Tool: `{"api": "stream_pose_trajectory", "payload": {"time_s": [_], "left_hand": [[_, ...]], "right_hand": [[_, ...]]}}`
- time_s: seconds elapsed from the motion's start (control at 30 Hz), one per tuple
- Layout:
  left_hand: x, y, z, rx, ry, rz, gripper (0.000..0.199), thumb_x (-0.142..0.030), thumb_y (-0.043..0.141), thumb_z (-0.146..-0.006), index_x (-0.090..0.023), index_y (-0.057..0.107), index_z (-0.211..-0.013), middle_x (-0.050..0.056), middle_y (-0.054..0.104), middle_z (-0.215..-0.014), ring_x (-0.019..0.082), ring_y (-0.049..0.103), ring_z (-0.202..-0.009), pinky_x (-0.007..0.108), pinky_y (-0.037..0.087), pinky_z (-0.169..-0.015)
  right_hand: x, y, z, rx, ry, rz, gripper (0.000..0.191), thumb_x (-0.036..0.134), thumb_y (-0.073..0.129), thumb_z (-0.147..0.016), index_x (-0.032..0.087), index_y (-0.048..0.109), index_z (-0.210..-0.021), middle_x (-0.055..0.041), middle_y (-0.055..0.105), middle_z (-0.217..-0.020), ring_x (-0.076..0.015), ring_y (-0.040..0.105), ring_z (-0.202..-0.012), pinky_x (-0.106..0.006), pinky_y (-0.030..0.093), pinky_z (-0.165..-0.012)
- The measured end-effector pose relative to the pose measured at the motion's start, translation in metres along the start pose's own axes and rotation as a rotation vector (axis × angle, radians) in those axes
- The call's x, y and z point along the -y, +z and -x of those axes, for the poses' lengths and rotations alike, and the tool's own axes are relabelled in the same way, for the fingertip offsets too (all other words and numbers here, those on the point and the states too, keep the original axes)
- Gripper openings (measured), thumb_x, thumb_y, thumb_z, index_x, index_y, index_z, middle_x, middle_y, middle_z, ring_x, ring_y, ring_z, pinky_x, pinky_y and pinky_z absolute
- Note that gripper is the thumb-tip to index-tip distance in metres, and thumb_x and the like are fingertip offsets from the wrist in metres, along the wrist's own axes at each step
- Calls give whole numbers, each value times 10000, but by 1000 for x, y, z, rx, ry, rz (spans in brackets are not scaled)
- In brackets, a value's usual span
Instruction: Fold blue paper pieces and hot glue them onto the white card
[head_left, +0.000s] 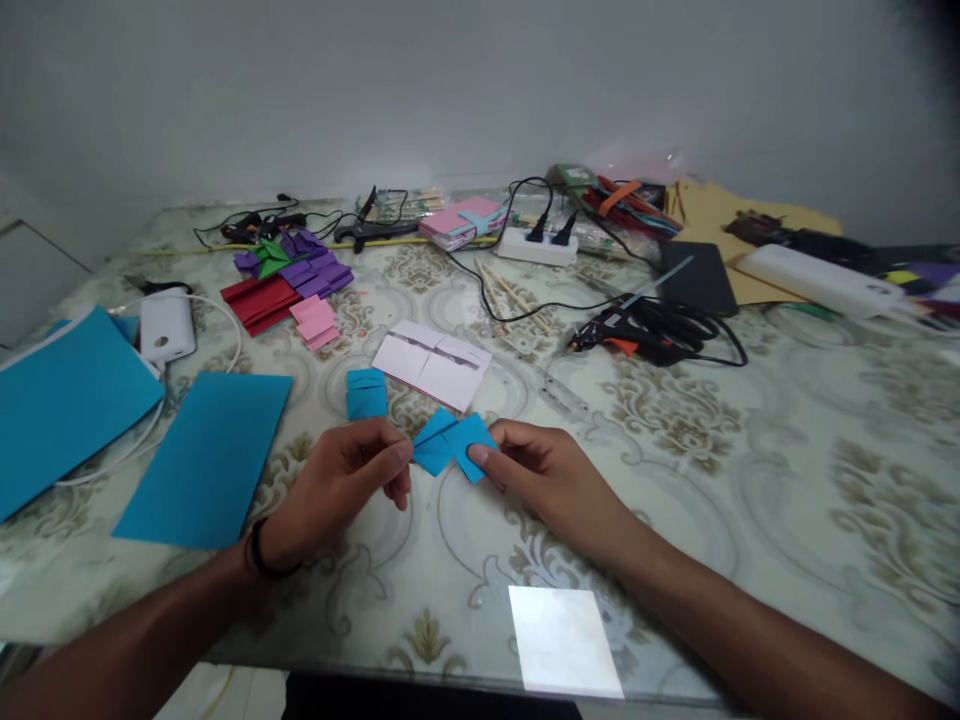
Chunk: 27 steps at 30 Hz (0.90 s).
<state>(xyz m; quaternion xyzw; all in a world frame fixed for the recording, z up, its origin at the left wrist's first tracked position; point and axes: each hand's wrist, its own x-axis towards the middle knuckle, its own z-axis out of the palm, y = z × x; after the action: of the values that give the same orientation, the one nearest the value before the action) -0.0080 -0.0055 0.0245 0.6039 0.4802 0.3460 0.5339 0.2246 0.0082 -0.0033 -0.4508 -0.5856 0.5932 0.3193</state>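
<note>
Head view: left hand [341,480] and right hand [536,470] both pinch folded blue piece [452,443], held just above table [750,480], centre-low. Second blue fold [366,393] at 11 o'clock of it, white sheet [433,363] at 12, blue paper [206,458] at 9.

Two hands [337,480], two blue sheets [206,455], two folded blue pieces [366,393]

You are seated at a home craft table [750,480], its patterned cloth under glass against a plain wall. Across the upper half of the frame lie folded paper stacks [289,280], a glue gun [626,335], a power strip [536,247] and tangled cables; blue sheets [206,455] at left.
</note>
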Motion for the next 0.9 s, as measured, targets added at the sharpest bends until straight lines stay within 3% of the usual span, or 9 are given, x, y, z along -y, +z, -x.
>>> {"api": "stream_pose_trajectory", "payload": {"time_s": [0.3,0.6,0.9], "left_hand": [[9,-2,1,-51,40,-127,302,-257,576,-961,-170,587,-671,-34,647,-581,96,571,-566,231,440,-615],[13,2,-1,97,-7,-187,284,-330,647,-940,-164,677,-711,-21,676,-640,112,627,-618,226,455,-610],[11,6,1,228,-64,-228,252,-338,651,-956,-168,749,-798,-1,758,-702,121,700,-617,213,515,-616]], "right_hand": [[-3,4,1,15,9,-21,419,546,672,-894,175,571,-727,50,438,-634,-93,344,-566,-234,260,-497],[-6,8,1,83,-15,22,366,464,683,-897,180,565,-698,41,475,-639,-98,376,-573,-235,303,-516],[-7,14,7,145,-114,172,251,374,685,-909,178,701,-753,12,637,-667,-130,543,-633,-233,429,-574]]}}
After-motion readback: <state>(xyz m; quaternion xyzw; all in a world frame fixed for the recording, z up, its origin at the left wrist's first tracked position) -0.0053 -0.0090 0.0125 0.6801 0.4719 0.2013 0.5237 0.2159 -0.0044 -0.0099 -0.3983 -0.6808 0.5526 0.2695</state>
